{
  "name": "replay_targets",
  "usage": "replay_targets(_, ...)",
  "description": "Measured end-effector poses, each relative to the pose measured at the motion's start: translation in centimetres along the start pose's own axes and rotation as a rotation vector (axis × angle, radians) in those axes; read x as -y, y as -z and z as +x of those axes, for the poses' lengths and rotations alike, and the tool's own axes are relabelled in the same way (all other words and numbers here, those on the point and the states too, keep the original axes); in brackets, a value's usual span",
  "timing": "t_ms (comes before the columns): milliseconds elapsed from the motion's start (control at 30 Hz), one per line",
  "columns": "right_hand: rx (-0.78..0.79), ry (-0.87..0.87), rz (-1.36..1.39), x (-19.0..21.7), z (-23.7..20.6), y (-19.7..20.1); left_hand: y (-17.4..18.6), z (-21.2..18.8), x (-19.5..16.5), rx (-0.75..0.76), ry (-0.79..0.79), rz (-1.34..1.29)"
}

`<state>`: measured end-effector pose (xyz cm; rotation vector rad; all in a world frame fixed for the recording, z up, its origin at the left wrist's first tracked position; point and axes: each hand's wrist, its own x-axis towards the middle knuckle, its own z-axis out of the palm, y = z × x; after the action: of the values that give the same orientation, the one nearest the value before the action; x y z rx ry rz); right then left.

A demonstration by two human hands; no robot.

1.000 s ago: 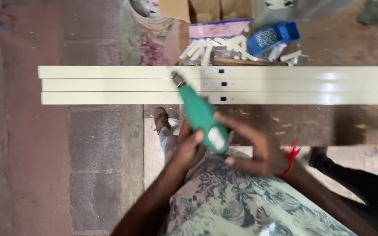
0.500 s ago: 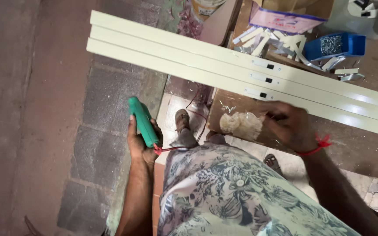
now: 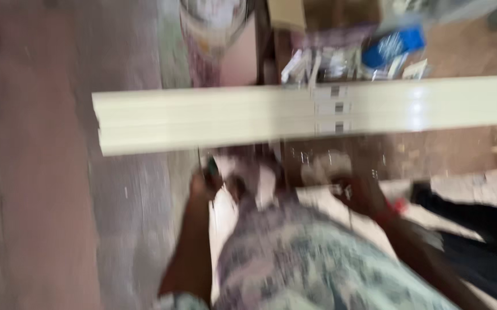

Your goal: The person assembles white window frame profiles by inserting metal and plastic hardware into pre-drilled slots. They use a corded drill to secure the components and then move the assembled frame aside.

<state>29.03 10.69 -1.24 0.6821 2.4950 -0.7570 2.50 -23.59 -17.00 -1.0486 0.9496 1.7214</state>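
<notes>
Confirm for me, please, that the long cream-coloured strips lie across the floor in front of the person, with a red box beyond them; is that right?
Not quite: the box beyond the cream-coloured strips is blue, not red, as the head view shows despite the blur. The strips do lie side by side across the floor in front of the person.

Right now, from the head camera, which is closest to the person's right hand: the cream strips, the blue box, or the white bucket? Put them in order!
From the right hand:
1. Cream strips, lying across just above the hand.
2. Blue box, farther up, past the strips.
3. White bucket, top edge, far up and to the left.
</notes>
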Motion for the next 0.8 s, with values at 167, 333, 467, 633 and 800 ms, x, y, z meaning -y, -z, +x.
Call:
replay_targets(167,-0.06,-0.223,0.102,-0.4,-3.9,-2.3,-1.8,-0.3,-1.4,-0.146,0.139,0.295)
replay_targets(333,-0.033,-0.231,0.109,-0.3,-2.5,-0.1,-5.2,0.3,-3.2,0.11,-0.048,0.173)
replay_targets(467,-0.002,-0.189,0.116,0.8,1.1,2.9,-9.6,2.1,-5.2,0.076,-0.051,0.198)
replay_targets(633,0.032,-0.095,0.136,4.4,3.7,3.2,-15.5,2.9,-9.2,0.152,-0.132,0.166)
replay_targets(800,0.027,-0.048,0.148,6.8,6.8,2.5,-19.5,1.8,-14.5,0.22,-0.23,0.14)
